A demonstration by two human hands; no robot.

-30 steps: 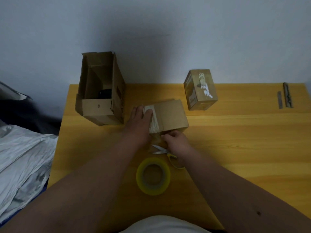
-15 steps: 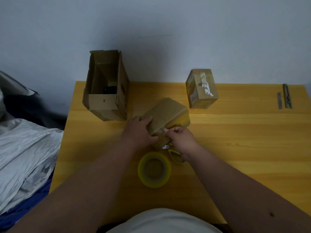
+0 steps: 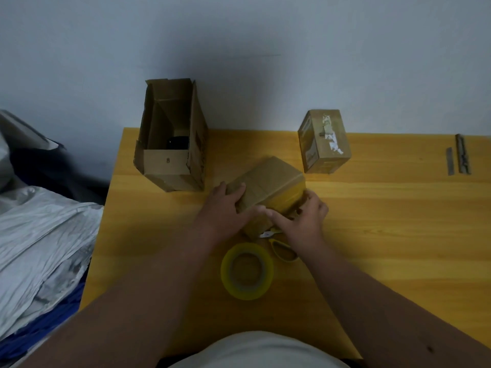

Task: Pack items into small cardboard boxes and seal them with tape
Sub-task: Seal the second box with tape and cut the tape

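A small closed cardboard box (image 3: 268,181) sits tilted at the middle of the yellow table (image 3: 385,235), with a tape strip across its near edge. My left hand (image 3: 225,205) grips its left end, thumb on top. My right hand (image 3: 300,221) holds the near right corner, index finger stretched along the lower edge. A yellow tape roll (image 3: 247,269) lies flat just in front. Yellow-handled scissors (image 3: 281,248) lie under my right wrist, mostly hidden.
A tall open cardboard box (image 3: 172,144) with a dark object inside stands at the back left. A second small taped box (image 3: 324,142) stands at the back. Two thin metal strips (image 3: 458,158) lie far right. Crumpled white plastic (image 3: 39,248) fills the left, off the table.
The box has been turned and tilted further, its taped edge now facing me. My right hand slid round to the near right corner; my left moved along the left end.
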